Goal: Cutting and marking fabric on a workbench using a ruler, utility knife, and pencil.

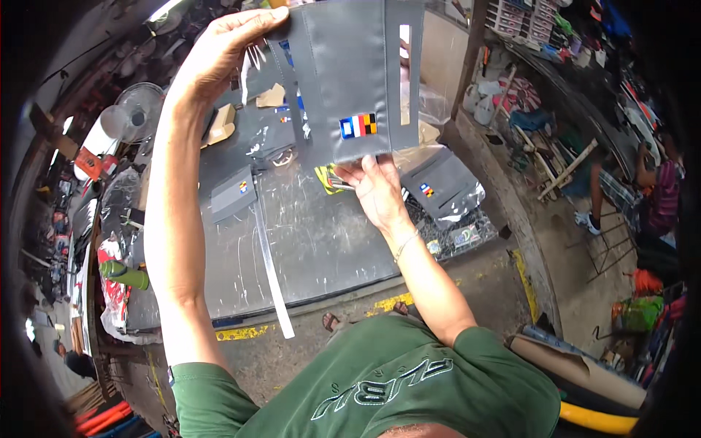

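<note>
A grey fabric panel [350, 80] is held up above the surface [321, 241], pinched by the left hand [226, 44] at the top and the right hand [376, 186] at the bottom, seemingly for inspection.

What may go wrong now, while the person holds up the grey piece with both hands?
1. The grey piece is pinched only at its top corner by the left hand and its bottom edge by the right hand; a weak grip might let it drop.
2. The metal ruler overhangs the table edge and might get knocked off.
</note>
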Demonstrator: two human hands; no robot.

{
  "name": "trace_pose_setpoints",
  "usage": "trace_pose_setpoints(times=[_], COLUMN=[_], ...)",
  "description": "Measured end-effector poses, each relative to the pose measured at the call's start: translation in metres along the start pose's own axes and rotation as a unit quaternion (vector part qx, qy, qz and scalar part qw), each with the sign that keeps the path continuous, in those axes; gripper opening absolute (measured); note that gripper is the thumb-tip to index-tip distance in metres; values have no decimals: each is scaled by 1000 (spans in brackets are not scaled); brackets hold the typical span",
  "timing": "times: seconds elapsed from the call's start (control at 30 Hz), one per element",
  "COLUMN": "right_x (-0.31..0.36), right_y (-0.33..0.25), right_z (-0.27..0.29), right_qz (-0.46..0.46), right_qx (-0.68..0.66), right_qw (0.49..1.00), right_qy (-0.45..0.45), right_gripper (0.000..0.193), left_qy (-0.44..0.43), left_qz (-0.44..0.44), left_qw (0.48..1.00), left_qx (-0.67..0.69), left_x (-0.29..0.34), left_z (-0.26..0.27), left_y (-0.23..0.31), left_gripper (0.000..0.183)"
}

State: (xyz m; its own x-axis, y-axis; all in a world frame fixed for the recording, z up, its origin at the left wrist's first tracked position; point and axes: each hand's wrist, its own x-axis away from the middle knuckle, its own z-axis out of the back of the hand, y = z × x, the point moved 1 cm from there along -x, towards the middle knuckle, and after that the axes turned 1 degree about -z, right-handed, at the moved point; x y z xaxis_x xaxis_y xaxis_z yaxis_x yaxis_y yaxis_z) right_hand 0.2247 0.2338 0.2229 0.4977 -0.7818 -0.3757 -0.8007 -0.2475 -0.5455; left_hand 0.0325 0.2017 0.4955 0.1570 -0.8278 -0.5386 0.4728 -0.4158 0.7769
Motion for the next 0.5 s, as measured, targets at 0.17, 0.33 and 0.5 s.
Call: trace_pose_setpoints(times=[0.17,0.33,0.5], right_x=[-22,-34,-29], right_y=[-26,-35,-50], right_z=[-12,-12,-8], right_qz=[1,25,45], right_qx=[-69,-51,-20], right_qw=[997,998,998], right_qy=[-29,23,51], right_gripper=[17,8,5], left_qy=[-16,5,25], left_qz=[33,54,16], left_qw=[996,987,981], left_qx=[-87,-154,-194], left_x=[3,-2,-8], left_z=[10,11,18], left_y=[23,33,31], left_gripper=[30,24,25])
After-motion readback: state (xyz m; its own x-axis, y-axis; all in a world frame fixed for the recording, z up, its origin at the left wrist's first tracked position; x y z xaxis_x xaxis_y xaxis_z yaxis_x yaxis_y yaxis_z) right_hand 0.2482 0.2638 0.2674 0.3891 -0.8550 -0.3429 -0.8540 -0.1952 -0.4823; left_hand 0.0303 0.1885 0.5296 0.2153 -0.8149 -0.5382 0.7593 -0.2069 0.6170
